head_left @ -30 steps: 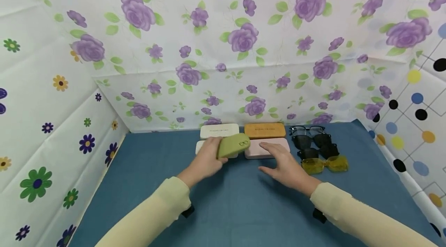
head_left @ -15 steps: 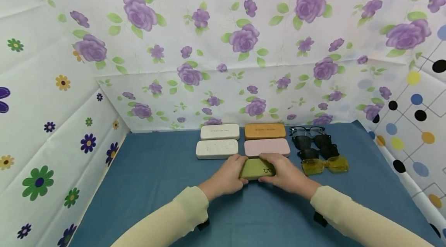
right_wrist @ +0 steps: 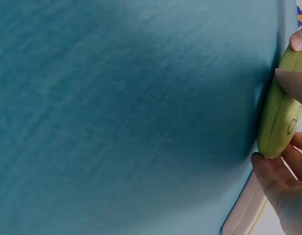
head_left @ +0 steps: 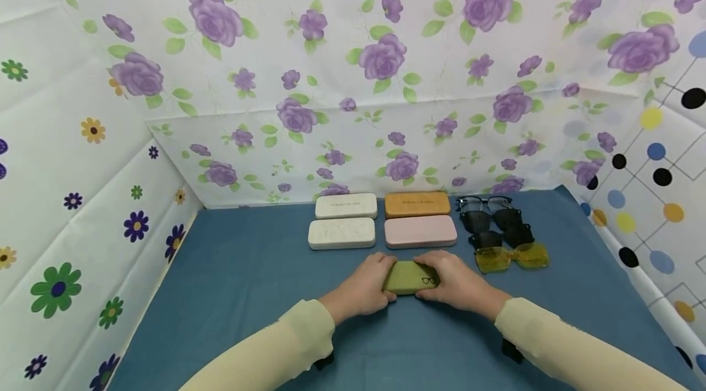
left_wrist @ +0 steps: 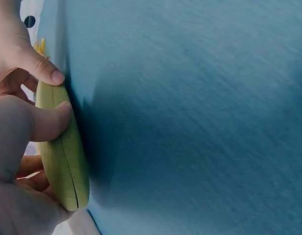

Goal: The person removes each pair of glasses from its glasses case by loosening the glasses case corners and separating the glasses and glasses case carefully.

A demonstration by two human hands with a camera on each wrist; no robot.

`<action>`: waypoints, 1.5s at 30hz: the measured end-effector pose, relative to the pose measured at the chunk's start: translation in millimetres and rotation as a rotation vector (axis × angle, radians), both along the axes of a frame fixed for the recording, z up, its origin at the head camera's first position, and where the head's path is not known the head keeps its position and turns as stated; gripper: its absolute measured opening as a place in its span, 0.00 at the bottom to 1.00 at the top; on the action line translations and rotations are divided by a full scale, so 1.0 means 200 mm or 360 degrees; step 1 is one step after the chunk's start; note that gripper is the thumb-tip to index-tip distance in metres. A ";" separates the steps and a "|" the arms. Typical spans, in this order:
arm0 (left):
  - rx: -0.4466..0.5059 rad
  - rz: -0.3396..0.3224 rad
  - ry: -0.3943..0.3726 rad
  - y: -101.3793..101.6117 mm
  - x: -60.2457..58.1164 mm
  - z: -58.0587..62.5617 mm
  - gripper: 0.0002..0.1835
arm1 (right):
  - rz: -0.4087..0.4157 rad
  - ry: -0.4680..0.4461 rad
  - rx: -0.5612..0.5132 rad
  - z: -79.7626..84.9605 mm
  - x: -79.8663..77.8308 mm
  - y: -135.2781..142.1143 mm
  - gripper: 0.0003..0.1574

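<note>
A green glasses case (head_left: 408,278) with a small spectacles print is held between both hands, in front of the row of other cases. My left hand (head_left: 365,285) grips its left end, thumb along the near side. At the right end my right hand (head_left: 455,279) holds it, fingers over the far edge and thumb on the near edge. In the left wrist view the seam of the green case (left_wrist: 67,161) runs along its closed side. The right wrist view shows the case (right_wrist: 281,112) with a thumb on its near side.
Behind stand a white case (head_left: 346,205), a pale speckled case (head_left: 342,233), an orange case (head_left: 417,203) and a pink case (head_left: 420,231). To the right lie clear glasses (head_left: 484,203), dark sunglasses (head_left: 491,219) and yellow-tinted glasses (head_left: 512,257). A blue cloth (head_left: 248,280) covers the table.
My left hand has brought the green case down and toward me from above the pale cases. My right hand has come in and taken hold of its right end.
</note>
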State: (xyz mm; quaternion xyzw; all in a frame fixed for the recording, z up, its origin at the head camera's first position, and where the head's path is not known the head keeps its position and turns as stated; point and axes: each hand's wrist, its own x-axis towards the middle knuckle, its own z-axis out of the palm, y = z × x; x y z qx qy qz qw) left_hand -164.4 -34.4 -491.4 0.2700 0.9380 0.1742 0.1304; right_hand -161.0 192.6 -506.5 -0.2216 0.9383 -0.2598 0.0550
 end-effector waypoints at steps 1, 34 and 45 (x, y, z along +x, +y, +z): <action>0.0007 -0.0002 -0.0001 0.00 0.00 0.00 0.37 | 0.0004 0.0004 0.0000 0.00 0.00 0.00 0.43; 0.0151 -0.0040 -0.0047 -0.18 -0.05 0.03 0.35 | -0.0158 -0.0076 -0.0036 -0.04 0.01 0.01 0.48; 0.0066 -0.0120 -0.0030 -0.18 -0.07 0.04 0.33 | -0.0185 -0.0104 -0.0079 -0.06 0.00 0.02 0.49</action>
